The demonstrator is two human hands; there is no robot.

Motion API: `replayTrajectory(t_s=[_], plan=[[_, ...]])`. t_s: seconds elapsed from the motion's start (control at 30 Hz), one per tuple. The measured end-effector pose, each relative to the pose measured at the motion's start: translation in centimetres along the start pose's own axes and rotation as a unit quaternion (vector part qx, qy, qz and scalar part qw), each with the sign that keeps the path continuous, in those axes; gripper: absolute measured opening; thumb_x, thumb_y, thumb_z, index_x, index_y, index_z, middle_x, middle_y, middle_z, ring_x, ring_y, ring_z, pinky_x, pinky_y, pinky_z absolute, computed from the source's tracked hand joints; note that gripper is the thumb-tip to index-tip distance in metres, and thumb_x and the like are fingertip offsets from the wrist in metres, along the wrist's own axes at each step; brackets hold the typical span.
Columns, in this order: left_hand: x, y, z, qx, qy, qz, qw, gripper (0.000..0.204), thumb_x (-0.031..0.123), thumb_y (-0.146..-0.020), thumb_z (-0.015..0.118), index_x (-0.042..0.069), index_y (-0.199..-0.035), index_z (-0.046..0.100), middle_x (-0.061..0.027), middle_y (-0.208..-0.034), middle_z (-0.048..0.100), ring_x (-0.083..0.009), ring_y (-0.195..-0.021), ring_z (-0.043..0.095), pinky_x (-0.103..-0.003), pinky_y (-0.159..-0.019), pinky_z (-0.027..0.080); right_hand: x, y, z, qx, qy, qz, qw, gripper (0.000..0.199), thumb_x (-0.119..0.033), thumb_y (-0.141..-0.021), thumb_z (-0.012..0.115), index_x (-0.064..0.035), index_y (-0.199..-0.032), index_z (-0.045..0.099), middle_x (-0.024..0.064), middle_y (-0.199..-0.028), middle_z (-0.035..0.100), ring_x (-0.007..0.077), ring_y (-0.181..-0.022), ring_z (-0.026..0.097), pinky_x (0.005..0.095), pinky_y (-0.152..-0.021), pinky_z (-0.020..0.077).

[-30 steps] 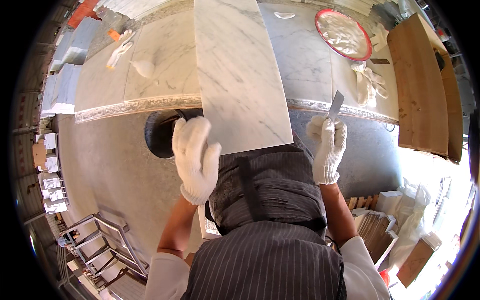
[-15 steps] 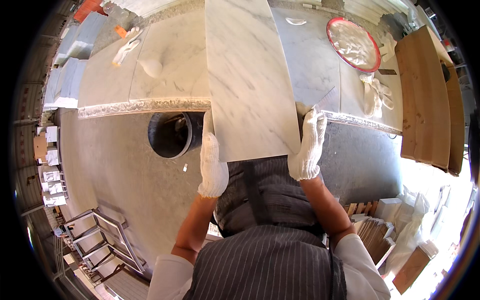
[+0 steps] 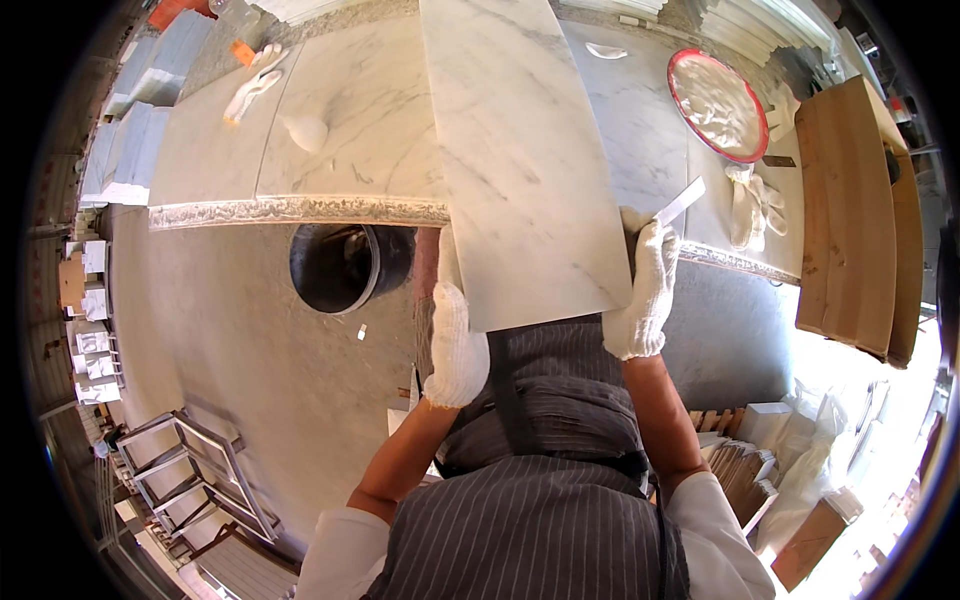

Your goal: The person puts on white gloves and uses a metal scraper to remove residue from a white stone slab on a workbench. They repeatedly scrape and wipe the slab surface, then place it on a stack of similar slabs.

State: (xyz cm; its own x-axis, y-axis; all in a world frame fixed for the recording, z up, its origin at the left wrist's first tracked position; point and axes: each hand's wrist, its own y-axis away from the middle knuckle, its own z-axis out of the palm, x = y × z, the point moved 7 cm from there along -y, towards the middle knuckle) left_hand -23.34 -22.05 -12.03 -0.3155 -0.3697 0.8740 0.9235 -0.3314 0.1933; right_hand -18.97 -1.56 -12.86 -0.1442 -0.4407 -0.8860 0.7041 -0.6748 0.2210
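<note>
A long white marble slab (image 3: 525, 170) with grey veins reaches from my lap side out across the worktable. My left hand (image 3: 458, 345), in a white knit glove, grips its left edge near the close end. On the opposite edge my right hand (image 3: 643, 290), gloved alike, closes round the slab's side. A thin flat blade (image 3: 682, 200), like a scraper, sticks up from the right hand's fingers; its handle is hidden. The fingers under the slab are out of sight. The slab's near end overhangs the table front, above my striped apron (image 3: 540, 520).
A red-rimmed basin (image 3: 672, 95) of white paste stands on the table's right, with loose gloves (image 3: 748, 210) beside it. More gloves (image 3: 255, 85) lie at the left. A cardboard box (image 3: 850, 210) is far right. Below stand a black bucket (image 3: 335, 268) and a metal frame (image 3: 200, 470).
The slab's near end and both hands have shifted right in the view, and the table has shifted slightly too. The blade in my right hand now shows brighter. Both hands keep their hold.
</note>
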Motion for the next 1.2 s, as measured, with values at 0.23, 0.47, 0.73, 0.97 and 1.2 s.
replayTrajectory(t_s=[0.23,0.47,0.73,0.97,1.2], plan=[[-0.7,-0.3,1.0,-0.020,0.043,-0.043,0.998,0.074,0.060,-0.105,0.024,0.010,-0.159,0.018,-0.0067,-0.160,0.029,-0.0230,-0.147,0.027,-0.040,-0.120,0.021,-0.1,-1.7,-1.6,-0.034,0.086,-0.017,0.996,0.031,-0.032,-0.108,0.041,-0.0068,-0.121,0.053,0.0063,-0.111,0.059,0.0128,-0.102,0.056,0.0323,-0.091,0.0478],[0.1,-1.9,0.1,-0.048,0.076,-0.008,0.996,0.074,0.055,-0.105,0.033,0.006,-0.158,0.019,-0.0102,-0.158,0.032,-0.0244,-0.145,0.032,-0.039,-0.118,0.025,-0.8,-2.1,-2.3,-0.024,-0.009,0.039,0.999,0.028,-0.030,-0.107,0.045,-0.0057,-0.119,0.050,0.0098,-0.115,0.059,0.0195,-0.109,0.057,0.0389,-0.097,0.0471],[5.1,-1.0,-0.6,-0.052,-0.368,0.267,0.889,0.049,0.016,-0.099,0.044,-0.007,-0.142,0.046,-0.0204,-0.148,0.044,-0.0336,-0.138,0.040,-0.045,-0.116,0.027,-5.8,0.4,-5.1,-0.068,0.176,-0.093,0.978,0.015,-0.019,-0.102,0.052,-0.0062,-0.109,0.053,0.0151,-0.123,0.062,0.0285,-0.124,0.055,0.0489,-0.111,0.0376],[5.6,-1.4,1.1,-0.056,-0.410,0.287,0.864,0.046,0.018,-0.101,0.045,-0.004,-0.142,0.048,-0.0206,-0.150,0.041,-0.0366,-0.140,0.036,-0.046,-0.116,0.026,-8.4,3.5,5.2,-0.309,0.538,-0.359,0.698,0.022,-0.007,-0.079,0.074,-0.0072,-0.094,0.059,0.0128,-0.129,0.063,0.0381,-0.131,0.050,0.0523,-0.114,0.0345],[5.4,-1.2,0.3,-0.081,-0.420,0.312,0.848,0.045,0.018,-0.102,0.045,-0.006,-0.140,0.049,-0.0216,-0.145,0.047,-0.0381,-0.136,0.041,-0.046,-0.116,0.027,-8.0,4.7,5.4,-0.342,0.568,-0.333,0.670,0.020,-0.011,-0.078,0.074,-0.0062,-0.090,0.059,0.0160,-0.128,0.063,0.0363,-0.128,0.052,0.0501,-0.112,0.0367]])
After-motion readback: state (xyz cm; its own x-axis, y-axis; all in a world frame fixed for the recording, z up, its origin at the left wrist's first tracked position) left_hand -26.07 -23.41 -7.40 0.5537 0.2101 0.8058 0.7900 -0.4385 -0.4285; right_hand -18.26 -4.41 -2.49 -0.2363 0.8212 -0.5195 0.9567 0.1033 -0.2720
